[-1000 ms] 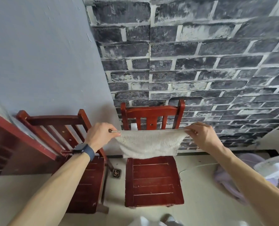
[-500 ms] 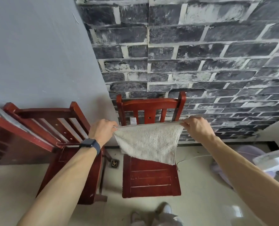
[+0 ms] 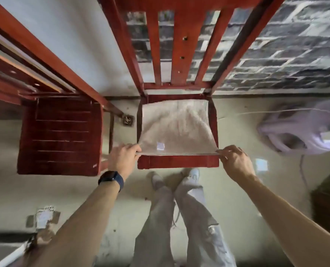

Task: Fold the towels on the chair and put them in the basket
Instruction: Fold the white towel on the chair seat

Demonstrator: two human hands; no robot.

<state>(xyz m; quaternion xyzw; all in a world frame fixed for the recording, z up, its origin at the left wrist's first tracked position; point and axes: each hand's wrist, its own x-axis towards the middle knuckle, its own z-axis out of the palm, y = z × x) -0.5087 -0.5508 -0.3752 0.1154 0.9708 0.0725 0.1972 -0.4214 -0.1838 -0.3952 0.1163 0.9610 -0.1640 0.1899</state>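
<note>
A cream towel lies spread over the seat of the red wooden chair in front of me. My left hand pinches the towel's near left corner. My right hand pinches its near right corner. The near edge is stretched straight between both hands, just above the front of the seat. The towel's far edge reaches the chair back. A lilac basket with a pale rim sits on the floor to the right of the chair.
A second red chair stands close on the left. The grey wall and dark brick wall are behind both chairs. My legs and white shoes are right at the chair's front. A dark box sits at the right edge.
The towel was held up in the air in front of the chair back; now it is lowered and laid flat on the seat. My head has tipped down and closer.
</note>
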